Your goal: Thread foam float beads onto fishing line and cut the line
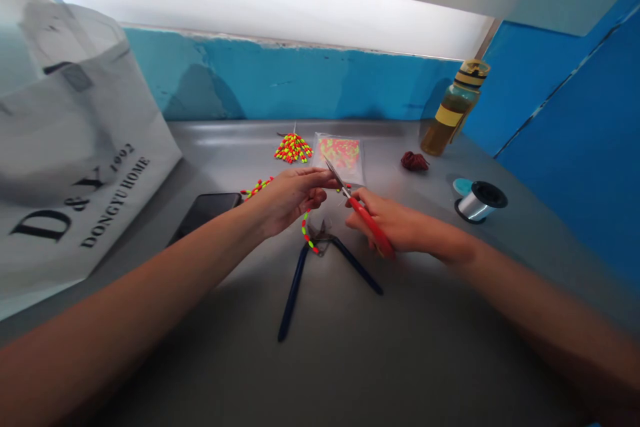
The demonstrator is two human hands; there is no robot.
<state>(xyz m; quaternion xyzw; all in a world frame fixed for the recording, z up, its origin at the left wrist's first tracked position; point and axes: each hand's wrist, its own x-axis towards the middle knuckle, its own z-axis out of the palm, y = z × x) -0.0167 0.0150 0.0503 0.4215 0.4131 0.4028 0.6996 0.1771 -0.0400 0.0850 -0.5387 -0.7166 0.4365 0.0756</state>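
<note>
My left hand (293,199) pinches the top of a strand of yellow and red beads (305,230), which hangs down below the fingers. The thin thread at the pinch is too small to make out. My right hand (375,219) is shut on red-handled scissors (367,221), with their steel blades (336,177) pointing up and left, right next to my left fingertips. Under the hands lie dark blue-handled pliers (295,292), with their handles spread and their metal head (320,237) partly hidden by the beads.
Behind the hands are a heap of bead strands (293,148) and a transparent bag of beads (340,153). Around them are a short bead strand (257,187), a phone (205,209), a white paper bag (75,147), a bottle (453,110), a line spool (480,201) and a dark red object (414,161).
</note>
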